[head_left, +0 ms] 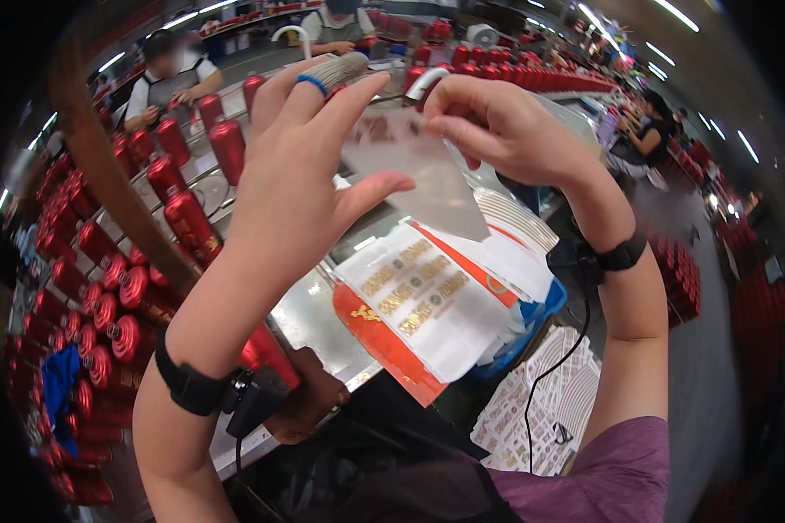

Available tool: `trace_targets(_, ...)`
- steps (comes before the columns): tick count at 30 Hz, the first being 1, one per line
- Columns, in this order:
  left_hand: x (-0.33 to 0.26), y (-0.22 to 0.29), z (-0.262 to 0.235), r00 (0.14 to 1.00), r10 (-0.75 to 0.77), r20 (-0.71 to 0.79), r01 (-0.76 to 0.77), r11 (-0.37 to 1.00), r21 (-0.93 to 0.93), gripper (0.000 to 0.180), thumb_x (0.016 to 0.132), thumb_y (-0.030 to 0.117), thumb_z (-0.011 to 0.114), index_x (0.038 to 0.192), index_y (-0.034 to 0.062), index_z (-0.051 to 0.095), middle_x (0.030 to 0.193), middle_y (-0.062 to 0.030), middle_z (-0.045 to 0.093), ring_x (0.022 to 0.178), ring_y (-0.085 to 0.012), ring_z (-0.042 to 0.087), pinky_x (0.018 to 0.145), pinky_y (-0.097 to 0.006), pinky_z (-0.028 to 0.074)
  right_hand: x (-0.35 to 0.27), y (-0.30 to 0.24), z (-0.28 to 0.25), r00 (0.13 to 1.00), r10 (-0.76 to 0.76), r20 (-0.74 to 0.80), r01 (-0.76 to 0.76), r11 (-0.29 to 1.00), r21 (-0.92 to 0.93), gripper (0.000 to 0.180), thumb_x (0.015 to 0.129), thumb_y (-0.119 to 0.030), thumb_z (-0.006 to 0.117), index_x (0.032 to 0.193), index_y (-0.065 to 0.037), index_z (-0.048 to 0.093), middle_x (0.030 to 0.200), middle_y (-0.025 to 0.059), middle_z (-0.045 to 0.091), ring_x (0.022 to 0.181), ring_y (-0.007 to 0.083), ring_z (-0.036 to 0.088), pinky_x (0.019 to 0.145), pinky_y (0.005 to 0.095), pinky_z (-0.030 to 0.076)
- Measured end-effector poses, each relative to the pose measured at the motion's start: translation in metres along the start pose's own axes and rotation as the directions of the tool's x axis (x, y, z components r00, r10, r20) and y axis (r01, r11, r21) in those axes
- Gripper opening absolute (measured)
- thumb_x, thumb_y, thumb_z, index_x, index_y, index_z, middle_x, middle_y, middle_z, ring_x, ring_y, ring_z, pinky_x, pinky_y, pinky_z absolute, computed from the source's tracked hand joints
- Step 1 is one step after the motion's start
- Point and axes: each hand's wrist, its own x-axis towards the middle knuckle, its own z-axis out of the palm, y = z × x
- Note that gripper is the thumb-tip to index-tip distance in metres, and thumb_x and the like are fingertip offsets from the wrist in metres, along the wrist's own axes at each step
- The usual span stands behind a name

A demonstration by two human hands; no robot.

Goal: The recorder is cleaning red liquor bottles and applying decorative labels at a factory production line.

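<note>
My right hand pinches the upper edge of a translucent sheet, which hangs tilted above the bench. Dark reddish print shows faintly near its top. To the left, my left hand is raised with fingers and thumb apart, nothing seen between them. One of its fingers wears a grey knit finger sleeve and a blue band. Below both hands lies a stack of white sheets with gold print, resting on an orange-red printed sheet. Red bottles stand beyond my left hand.
Many red bottles crowd the left side behind a brown post. A blue bin sits under the sheets' right side, with printed scraps below. Co-workers sit across the bench and at right. A cable hangs from my right wrist strap.
</note>
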Motion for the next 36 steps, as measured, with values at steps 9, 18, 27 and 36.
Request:
trace_targets(9, -0.018, 0.058, 0.05, 0.974, 0.056, 0.218, 0.012, 0.954, -0.299, 0.006, 0.079, 0.006, 0.076, 0.084, 0.0044, 0.073, 0.087, -0.0086, 0.07, 0.121, -0.0348, 0.057, 0.098, -0.044, 0.045, -0.133, 0.005, -0.001, 0.998, 0.063, -0.019, -0.066, 0.975, -0.211, 0.011, 0.099, -0.013, 0.057, 0.1, -0.002, 0.056, 0.073, 0.0028, 0.061, 0.059, 0.0085, 0.059, 0.053, 0.0255, 0.045)
trace_targets(18, -0.084, 0.022, 0.005, 0.882, -0.299, 0.364, 0.455, 0.743, -0.492, 0.016, 0.096, -0.003, 0.056, 0.105, -0.0041, 0.069, 0.116, -0.0182, 0.067, 0.129, -0.0321, 0.052, 0.099, -0.036, 0.047, -0.283, 0.086, -0.047, 0.407, 0.632, -0.66, -0.641, 0.712, 0.287, 0.017, 0.099, -0.017, 0.056, 0.103, -0.002, 0.061, 0.073, 0.0003, 0.059, 0.057, 0.0065, 0.055, 0.055, 0.0209, 0.045)
trace_targets(27, -0.162, 0.047, -0.047, 0.684, -0.612, 0.397, 0.727, 0.615, -0.306, 0.005, 0.088, 0.001, 0.067, 0.091, 0.0008, 0.071, 0.132, -0.0243, 0.057, 0.134, -0.0327, 0.046, 0.104, -0.042, 0.043, -0.38, 0.255, -0.098, 0.092, 0.489, -0.867, -0.962, 0.269, 0.05, 0.034, 0.089, -0.028, 0.05, 0.091, 0.0, 0.069, 0.072, 0.019, 0.07, 0.073, 0.0321, 0.071, 0.072, 0.0435, 0.053)
trace_targets(36, -0.19, 0.05, -0.067, 0.661, -0.65, 0.375, 0.747, 0.615, -0.251, 0.008, 0.075, 0.009, 0.079, 0.081, 0.0081, 0.073, 0.108, -0.01, 0.068, 0.133, -0.0366, 0.044, 0.11, -0.049, 0.03, -0.409, 0.382, -0.011, 0.126, 0.846, -0.518, -0.743, 0.427, 0.516, 0.024, 0.092, -0.02, 0.06, 0.099, 0.002, 0.067, 0.08, 0.0117, 0.069, 0.06, 0.0196, 0.063, 0.054, 0.0325, 0.051)
